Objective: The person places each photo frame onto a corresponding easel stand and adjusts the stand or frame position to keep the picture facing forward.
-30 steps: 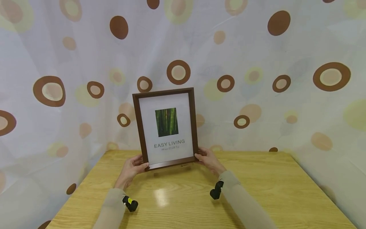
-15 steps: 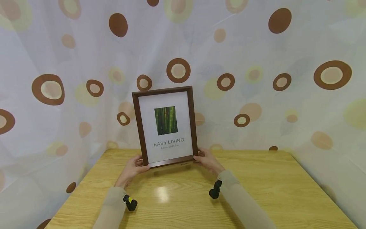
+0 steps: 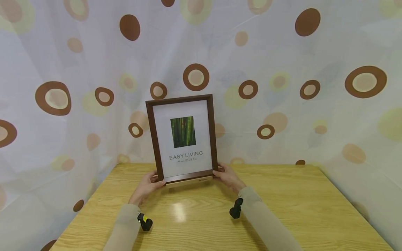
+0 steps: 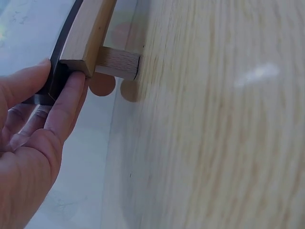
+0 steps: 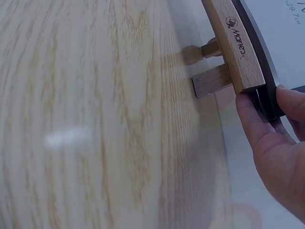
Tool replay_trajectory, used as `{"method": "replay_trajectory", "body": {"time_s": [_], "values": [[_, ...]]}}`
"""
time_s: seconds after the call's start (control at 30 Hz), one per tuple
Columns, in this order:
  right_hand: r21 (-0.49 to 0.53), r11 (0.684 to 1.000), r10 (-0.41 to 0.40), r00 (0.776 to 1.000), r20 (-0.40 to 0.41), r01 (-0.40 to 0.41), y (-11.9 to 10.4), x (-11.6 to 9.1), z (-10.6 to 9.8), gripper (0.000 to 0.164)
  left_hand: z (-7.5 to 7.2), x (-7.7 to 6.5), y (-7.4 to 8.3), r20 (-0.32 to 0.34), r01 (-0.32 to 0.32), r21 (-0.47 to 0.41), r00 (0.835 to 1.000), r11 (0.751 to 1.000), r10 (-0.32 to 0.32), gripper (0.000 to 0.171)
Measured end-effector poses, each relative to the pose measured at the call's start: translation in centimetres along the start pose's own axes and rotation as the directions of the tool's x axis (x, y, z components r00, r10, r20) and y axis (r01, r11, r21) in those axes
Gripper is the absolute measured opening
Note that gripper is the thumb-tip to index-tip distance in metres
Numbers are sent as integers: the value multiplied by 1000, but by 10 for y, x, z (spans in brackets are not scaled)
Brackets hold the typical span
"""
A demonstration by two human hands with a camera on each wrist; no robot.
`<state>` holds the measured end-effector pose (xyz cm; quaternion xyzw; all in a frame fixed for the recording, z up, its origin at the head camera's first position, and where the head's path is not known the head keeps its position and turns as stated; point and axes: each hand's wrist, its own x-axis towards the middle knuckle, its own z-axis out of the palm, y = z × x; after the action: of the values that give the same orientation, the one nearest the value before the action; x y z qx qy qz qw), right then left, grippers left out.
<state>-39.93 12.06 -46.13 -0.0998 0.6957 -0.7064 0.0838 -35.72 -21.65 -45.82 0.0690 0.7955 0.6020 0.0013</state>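
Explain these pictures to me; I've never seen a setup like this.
There is no machine: a person works with bare hands. The wide picture comes from a camera on the head; the two closer ones come from black wrist cameras. The left hand and right hand grip the lower corners of a brown picture frame. Along its bottom edge runs a pale wooden ledge, with short wooden legs that seem to stand on the table.
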Motion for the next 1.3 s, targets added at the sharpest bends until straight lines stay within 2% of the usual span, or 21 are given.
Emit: {"method": "replay_trajectory", "body": {"time_s": [0.13, 0.33, 0.63, 0.9, 1.13, 1.3], "values": [[-3, 1000, -15, 1000, -1, 15, 0, 0, 1, 53, 1, 0, 0, -1, 5, 4, 1000, 1000, -5, 53], [-27, 1000, -13, 1000, 0, 13, 0, -4, 1, 52, 3, -1, 1, -1, 11, -36, 1000, 999, -11, 54], [-80, 997, -12, 1000, -24, 10, -1, -9, -3, 45, 6, 3, 5, 14, 37, -12, 999, 999, -37, 55], [-132, 991, -7, 1000, -20, 5, 0, -14, -6, 55, 10, 3, 4, 19, 42, -83, 999, 996, -40, 53], [-146, 989, -3, 1000, -30, -2, 0, -21, -16, 58, 20, 5, 6, 41, 19, -68, 999, 997, -17, 52], [-177, 984, 8, 999, -42, -15, -3, -27, -22, 60, 28, 7, 10, 52, 23, -97, 998, 995, -18, 51]]}}
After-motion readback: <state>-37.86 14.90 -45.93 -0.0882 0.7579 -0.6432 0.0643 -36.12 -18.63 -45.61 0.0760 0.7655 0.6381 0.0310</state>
